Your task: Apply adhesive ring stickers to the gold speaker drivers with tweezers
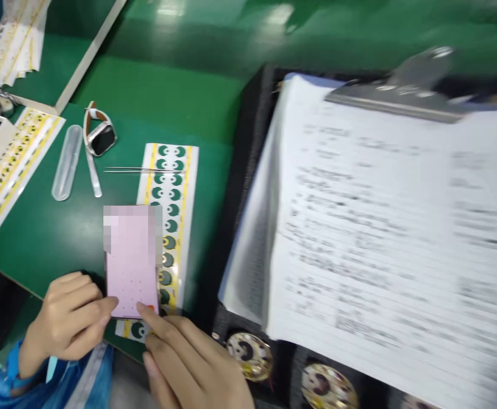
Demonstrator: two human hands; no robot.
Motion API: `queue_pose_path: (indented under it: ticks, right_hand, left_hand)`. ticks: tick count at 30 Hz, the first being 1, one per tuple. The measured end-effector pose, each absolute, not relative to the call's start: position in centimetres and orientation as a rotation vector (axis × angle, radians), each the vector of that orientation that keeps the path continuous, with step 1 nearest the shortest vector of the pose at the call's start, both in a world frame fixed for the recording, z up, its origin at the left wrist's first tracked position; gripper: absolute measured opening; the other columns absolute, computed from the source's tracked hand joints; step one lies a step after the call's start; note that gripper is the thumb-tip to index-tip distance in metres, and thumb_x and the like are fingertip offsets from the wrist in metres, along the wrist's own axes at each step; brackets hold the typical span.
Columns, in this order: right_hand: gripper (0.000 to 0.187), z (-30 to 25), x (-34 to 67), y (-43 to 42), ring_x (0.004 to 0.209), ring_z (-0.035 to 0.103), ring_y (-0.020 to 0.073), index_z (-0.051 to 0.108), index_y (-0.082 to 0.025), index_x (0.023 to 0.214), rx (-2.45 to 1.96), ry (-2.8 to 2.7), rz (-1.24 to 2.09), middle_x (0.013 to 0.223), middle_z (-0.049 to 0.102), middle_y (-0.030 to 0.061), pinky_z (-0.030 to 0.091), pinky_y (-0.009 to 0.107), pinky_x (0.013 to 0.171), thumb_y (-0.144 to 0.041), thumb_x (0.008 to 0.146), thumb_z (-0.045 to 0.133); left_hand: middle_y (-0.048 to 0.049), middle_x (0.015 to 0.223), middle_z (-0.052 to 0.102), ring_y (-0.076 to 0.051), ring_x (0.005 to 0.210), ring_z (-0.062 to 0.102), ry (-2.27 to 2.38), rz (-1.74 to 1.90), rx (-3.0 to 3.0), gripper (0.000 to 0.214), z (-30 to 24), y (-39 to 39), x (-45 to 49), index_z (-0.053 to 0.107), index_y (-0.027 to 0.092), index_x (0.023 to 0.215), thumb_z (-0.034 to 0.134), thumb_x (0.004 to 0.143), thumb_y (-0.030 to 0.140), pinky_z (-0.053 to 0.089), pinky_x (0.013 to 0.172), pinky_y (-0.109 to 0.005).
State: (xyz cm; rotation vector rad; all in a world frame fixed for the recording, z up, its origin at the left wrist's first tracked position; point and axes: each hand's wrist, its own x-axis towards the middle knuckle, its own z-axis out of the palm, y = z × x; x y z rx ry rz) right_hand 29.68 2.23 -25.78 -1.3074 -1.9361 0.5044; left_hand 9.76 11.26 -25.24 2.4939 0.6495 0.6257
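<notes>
On green table (39,227), keep phone (129,278) steady over strip (179,244), low left corner against curled left hand (68,318) (pinching or not, cannot tell). Touch lightly with outstretched index of right hand (195,355), other fingers close together, gripping nothing.

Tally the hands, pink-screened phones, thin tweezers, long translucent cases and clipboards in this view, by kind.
Left hand and right hand: 2
Phone: 1
Tweezers: 1
Translucent case: 1
Clipboard: 1
Total: 6
</notes>
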Motion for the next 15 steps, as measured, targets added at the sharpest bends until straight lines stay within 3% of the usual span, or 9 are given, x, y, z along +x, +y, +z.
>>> queue_pose_path:
  ticks: [5,9,15]
  right_hand:
    - [0.035,-25.6,29.4,2.5,0.075,0.059,0.0207,0.064,-0.008,0.076,-1.317,-1.922,0.482,0.106,0.068,0.0142,0.056,0.033,0.064,-0.011,0.099,0.037]
    - [0.034,-25.6,29.5,2.6,0.074,0.056,0.0201,0.064,-0.008,0.077,-1.317,-1.939,0.488,0.109,0.067,0.0144,0.055,0.033,0.062,-0.013,0.099,0.039]
    - [0.032,-25.8,29.5,2.5,0.075,0.057,0.0203,0.064,-0.007,0.077,-1.311,-1.918,0.48,0.111,0.066,0.0151,0.055,0.032,0.062,-0.012,0.098,0.04]
  left_hand:
    - [-0.0046,0.067,0.062,-0.014,0.058,0.057,0.751,0.748,2.482,0.02,-24.8,11.2,10.1,0.065,0.011,0.099,0.051,0.086,0.006,0.047,0.053,-0.027]
    - [-0.0017,0.061,0.06,-0.012,0.053,0.056,0.86,0.859,2.416,0.02,-24.7,10.6,10.9,0.065,0.015,0.097,0.048,0.09,0.008,0.047,0.048,-0.024]
    - [-0.0021,0.064,0.06,-0.01,0.058,0.056,0.818,0.868,2.444,0.017,-25.6,9.8,11.1,0.063,0.01,0.096,0.049,0.089,0.006,0.048,0.054,-0.022]
